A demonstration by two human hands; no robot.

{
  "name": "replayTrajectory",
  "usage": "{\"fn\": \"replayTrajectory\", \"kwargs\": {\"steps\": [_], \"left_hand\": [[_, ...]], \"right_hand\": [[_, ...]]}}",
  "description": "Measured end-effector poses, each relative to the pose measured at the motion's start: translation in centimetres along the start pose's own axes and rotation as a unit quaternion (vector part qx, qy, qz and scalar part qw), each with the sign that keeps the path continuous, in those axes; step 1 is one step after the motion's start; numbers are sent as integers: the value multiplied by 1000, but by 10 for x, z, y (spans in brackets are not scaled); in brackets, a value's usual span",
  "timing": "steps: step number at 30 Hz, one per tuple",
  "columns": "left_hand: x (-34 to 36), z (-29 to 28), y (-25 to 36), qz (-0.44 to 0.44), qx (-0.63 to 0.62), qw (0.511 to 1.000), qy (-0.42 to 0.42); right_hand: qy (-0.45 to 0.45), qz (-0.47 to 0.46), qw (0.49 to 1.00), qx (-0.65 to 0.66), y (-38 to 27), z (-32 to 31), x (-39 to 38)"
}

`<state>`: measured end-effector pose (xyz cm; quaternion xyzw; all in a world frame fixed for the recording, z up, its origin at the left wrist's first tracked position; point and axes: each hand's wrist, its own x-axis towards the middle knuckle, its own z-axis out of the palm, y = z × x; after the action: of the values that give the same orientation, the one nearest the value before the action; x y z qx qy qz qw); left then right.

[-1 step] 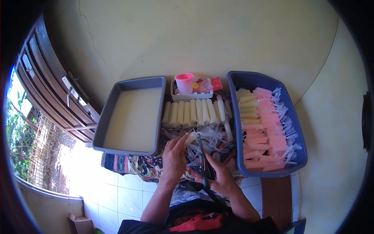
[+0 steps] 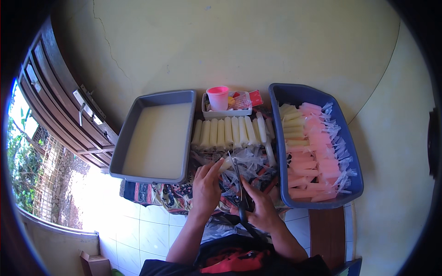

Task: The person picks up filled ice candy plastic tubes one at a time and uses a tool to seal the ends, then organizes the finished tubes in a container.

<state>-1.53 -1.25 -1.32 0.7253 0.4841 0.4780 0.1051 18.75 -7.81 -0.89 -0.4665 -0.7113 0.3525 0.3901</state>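
Near the middle of the table, my left hand [image 2: 206, 188] is closed with its fingertips on a pale, filled plastic tube [image 2: 226, 164]. My right hand [image 2: 262, 209] grips a pair of dark-handled scissors [image 2: 240, 193]. Their blades point away from me and sit close by the tube's clear plastic end; whether they touch it I cannot tell. Just beyond my hands lies a row of cream-coloured filled tubes [image 2: 227, 132], side by side. Loose clear plastic ends [image 2: 254, 158] bunch up in front of that row.
To the left stands a grey tub [image 2: 120, 149] of whitish liquid. A blue tub [image 2: 358, 184] with pink and cream tubes is at the right. Behind the row, a white tray [image 2: 221, 113] bears a pink cup [image 2: 218, 98]. Patterned cloth [image 2: 170, 198] covers the table.
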Motion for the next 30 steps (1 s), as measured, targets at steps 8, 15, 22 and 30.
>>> {"fn": "replayTrajectory", "kwargs": {"steps": [8,15,22,30], "left_hand": [[-17,-6,5,1,8,1000,-22],[-19,-10,3,11,51,998,-37],[-22,-16,5,17,81,995,-54],[-24,-13,-1,10,98,993,-64]], "right_hand": [[9,-20,999,-31,-2,3,4],[4,-9,999,-46,-6,4,4],[-1,36,998,-46,-2,13,-2],[-15,41,999,-3,6,26,-7]]}}
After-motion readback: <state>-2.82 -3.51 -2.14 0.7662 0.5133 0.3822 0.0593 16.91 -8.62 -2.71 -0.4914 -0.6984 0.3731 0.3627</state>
